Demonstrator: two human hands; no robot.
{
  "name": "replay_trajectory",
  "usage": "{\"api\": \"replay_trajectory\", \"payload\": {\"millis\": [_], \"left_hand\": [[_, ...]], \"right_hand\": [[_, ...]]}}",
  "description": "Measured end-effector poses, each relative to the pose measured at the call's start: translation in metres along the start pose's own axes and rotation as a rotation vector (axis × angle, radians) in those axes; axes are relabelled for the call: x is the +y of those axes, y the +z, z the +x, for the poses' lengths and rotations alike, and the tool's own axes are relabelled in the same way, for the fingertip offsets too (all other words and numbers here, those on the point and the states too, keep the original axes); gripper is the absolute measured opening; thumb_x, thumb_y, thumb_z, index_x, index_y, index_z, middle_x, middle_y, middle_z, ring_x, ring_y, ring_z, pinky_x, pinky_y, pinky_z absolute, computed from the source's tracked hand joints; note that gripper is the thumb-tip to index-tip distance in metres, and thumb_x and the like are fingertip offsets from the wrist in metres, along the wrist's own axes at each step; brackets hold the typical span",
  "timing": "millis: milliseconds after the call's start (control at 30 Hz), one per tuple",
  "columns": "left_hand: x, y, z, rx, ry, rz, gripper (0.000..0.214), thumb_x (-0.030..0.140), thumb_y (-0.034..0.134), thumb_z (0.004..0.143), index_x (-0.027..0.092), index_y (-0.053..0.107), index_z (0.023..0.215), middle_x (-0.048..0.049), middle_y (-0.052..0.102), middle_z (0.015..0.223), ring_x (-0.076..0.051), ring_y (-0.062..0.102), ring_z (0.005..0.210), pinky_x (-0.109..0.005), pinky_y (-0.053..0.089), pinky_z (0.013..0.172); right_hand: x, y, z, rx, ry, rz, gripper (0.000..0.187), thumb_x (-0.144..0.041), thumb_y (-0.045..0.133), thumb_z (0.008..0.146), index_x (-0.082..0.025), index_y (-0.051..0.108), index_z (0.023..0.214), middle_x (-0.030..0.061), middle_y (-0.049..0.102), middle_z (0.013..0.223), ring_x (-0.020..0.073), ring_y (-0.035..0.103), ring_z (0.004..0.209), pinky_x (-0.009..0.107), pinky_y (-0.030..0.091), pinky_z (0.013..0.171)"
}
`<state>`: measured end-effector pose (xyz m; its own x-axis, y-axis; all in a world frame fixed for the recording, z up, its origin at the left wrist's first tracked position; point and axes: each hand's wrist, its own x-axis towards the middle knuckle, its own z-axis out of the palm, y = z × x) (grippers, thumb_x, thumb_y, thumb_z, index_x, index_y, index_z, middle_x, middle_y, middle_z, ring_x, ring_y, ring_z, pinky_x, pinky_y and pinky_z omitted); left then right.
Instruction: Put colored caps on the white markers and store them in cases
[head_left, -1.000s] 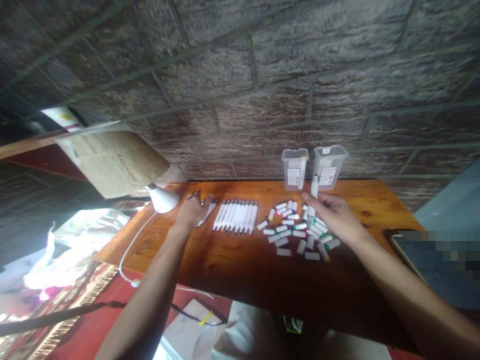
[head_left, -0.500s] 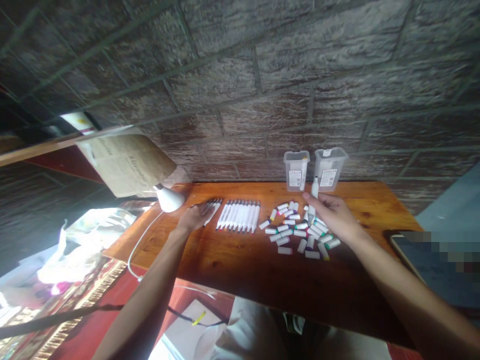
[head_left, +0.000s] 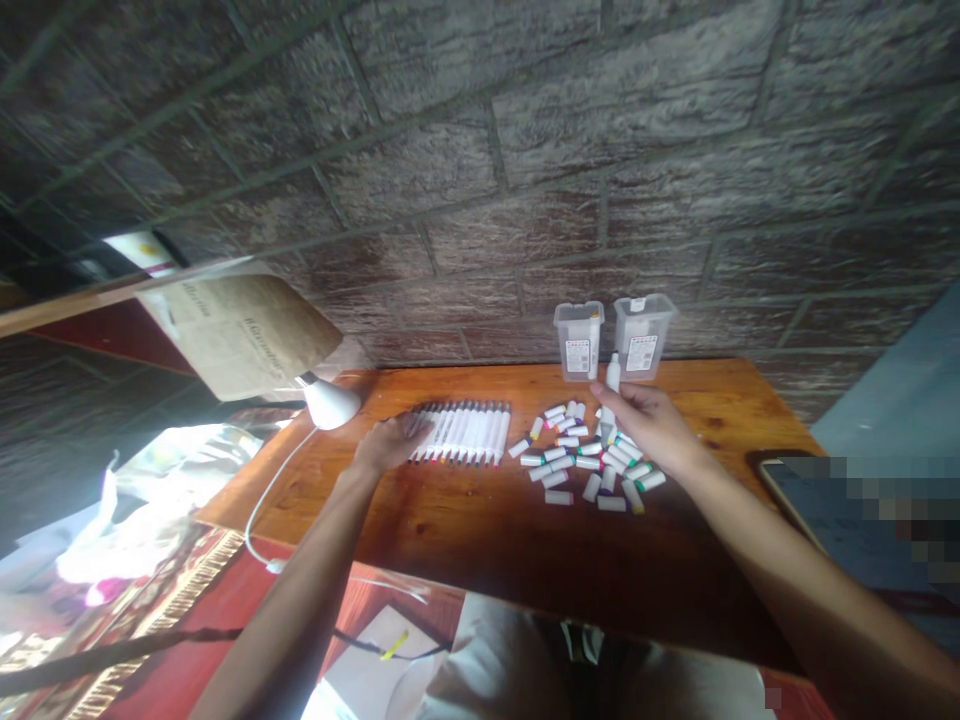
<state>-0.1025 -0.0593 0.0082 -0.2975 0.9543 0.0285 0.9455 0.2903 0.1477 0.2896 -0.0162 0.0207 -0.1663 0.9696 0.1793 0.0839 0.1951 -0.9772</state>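
Note:
My left hand (head_left: pixel 386 441) lies at the left end of a row of white markers (head_left: pixel 469 435), its fingers curled over the end ones. The markers stand side by side in one close row, with dark upper ends and coloured lower tips. In my right hand (head_left: pixel 656 425) a single white marker (head_left: pixel 613 374) is held upright between thumb and fingers. Below and left of that hand lies a loose scatter of short white marker caps (head_left: pixel 559 463) with coloured ends. The lower end of the held marker is close above the caps, and I cannot tell whether it touches them.
Two clear plastic boxes (head_left: pixel 579 340) with labels stand at the back against the brick wall (head_left: pixel 450 250). A white lamp (head_left: pixel 332 403) with a paper-like shade stands left on the wooden table (head_left: pixel 442 530). A dark tablet-like object (head_left: pixel 817 510) is at the right.
My left hand has slid the left group of markers rightward against the other group, closing the gap between them. My right hand still holds its marker. The view has shifted slightly.

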Motion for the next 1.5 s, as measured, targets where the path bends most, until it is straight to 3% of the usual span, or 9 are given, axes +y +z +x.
{"api": "replay_trajectory", "payload": {"millis": [167, 267, 333, 433, 533, 700, 900, 1300, 1500], "left_hand": [[0.030, -0.002, 0.000, 0.166, 0.075, -0.051, 0.052, 0.054, 0.048, 0.090, 0.015, 0.063, 0.120, -0.0169, 0.065, 0.128, -0.031, 0.061, 0.120, -0.037, 0.047, 0.099], [0.080, 0.000, -0.002, 0.297, 0.306, -0.429, 0.044, 0.052, 0.051, 0.091, 0.015, 0.069, 0.108, -0.0123, 0.073, 0.112, -0.025, 0.068, 0.101, -0.034, 0.050, 0.093], [0.120, 0.004, -0.007, 0.215, 0.400, -0.730, 0.041, 0.053, 0.055, 0.090, 0.016, 0.072, 0.096, -0.0082, 0.075, 0.096, -0.020, 0.068, 0.085, -0.030, 0.051, 0.083], [0.175, 0.010, -0.018, -0.053, 0.468, -1.042, 0.044, 0.057, 0.059, 0.088, 0.015, 0.071, 0.082, -0.0011, 0.066, 0.070, -0.012, 0.055, 0.060, -0.024, 0.043, 0.060], [0.205, 0.017, -0.027, -0.235, 0.511, -1.203, 0.045, 0.057, 0.063, 0.087, 0.015, 0.065, 0.072, 0.0042, 0.050, 0.056, -0.008, 0.043, 0.053, -0.021, 0.034, 0.053], [0.200, 0.030, -0.023, -0.356, 0.451, -1.466, 0.044, 0.050, 0.064, 0.089, 0.014, 0.058, 0.064, 0.0048, 0.044, 0.054, -0.007, 0.039, 0.053, -0.020, 0.031, 0.053], [0.188, 0.032, -0.026, -0.550, 0.346, -1.469, 0.030, 0.041, 0.081, 0.075, 0.014, 0.075, 0.088, 0.0017, 0.061, 0.067, -0.007, 0.046, 0.056, -0.020, 0.036, 0.054], [0.180, 0.031, -0.022, -0.461, 0.396, -1.543, 0.026, 0.040, 0.077, 0.081, 0.018, 0.078, 0.095, 0.0042, 0.051, 0.059, -0.006, 0.037, 0.054, -0.020, 0.029, 0.053], [0.179, 0.026, -0.020, -0.360, 0.384, -1.504, 0.028, 0.039, 0.080, 0.077, 0.017, 0.080, 0.095, 0.0010, 0.064, 0.067, -0.008, 0.046, 0.057, -0.022, 0.036, 0.058]], "right_hand": [[0.003, 0.000, 0.003, -0.006, -0.013, -0.051, 0.056, -0.072, 0.064, 0.075, -0.018, 0.057, 0.061, -0.0059, 0.037, 0.051, 0.0099, 0.035, 0.051, 0.025, 0.026, 0.050], [0.006, 0.001, 0.003, -0.057, -0.033, -0.082, 0.055, -0.070, 0.063, 0.078, -0.018, 0.060, 0.062, -0.0039, 0.044, 0.053, 0.0115, 0.041, 0.054, 0.025, 0.031, 0.052], [0.008, 0.001, 0.003, -0.119, -0.064, -0.093, 0.052, -0.067, 0.063, 0.080, -0.017, 0.063, 0.065, -0.0022, 0.051, 0.057, 0.0125, 0.045, 0.056, 0.025, 0.034, 0.054], [0.010, 0.003, 0.002, -0.186, -0.122, -0.122, 0.047, -0.061, 0.064, 0.083, -0.016, 0.068, 0.071, -0.0014, 0.058, 0.061, 0.0127, 0.049, 0.058, 0.025, 0.036, 0.055], [0.011, 0.004, 0.002, -0.225, -0.193, -0.138, 0.043, -0.056, 0.062, 0.087, -0.015, 0.071, 0.075, -0.0010, 0.062, 0.065, 0.0119, 0.051, 0.060, 0.024, 0.038, 0.058], [0.006, 0.005, 0.000, -0.301, -0.177, -0.184, 0.041, -0.053, 0.064, 0.088, -0.015, 0.076, 0.079, -0.0023, 0.061, 0.060, 0.0091, 0.047, 0.054, 0.022, 0.033, 0.051], [0.004, 0.011, -0.005, -0.495, -0.220, -0.199, 0.035, -0.050, 0.067, 0.088, -0.017, 0.078, 0.088, -0.0007, 0.066, 0.066, 0.0101, 0.050, 0.058, 0.022, 0.035, 0.053], [0.003, 0.007, -0.007, -0.437, -0.145, -0.189, 0.032, -0.045, 0.064, 0.091, -0.016, 0.077, 0.086, -0.0031, 0.054, 0.062, 0.0086, 0.041, 0.057, 0.022, 0.030, 0.052], [0.002, 0.010, -0.008, -0.429, -0.112, -0.240, 0.028, -0.043, 0.065, 0.090, -0.017, 0.077, 0.092, -0.0038, 0.054, 0.062, 0.0088, 0.041, 0.056, 0.023, 0.031, 0.053]]}}
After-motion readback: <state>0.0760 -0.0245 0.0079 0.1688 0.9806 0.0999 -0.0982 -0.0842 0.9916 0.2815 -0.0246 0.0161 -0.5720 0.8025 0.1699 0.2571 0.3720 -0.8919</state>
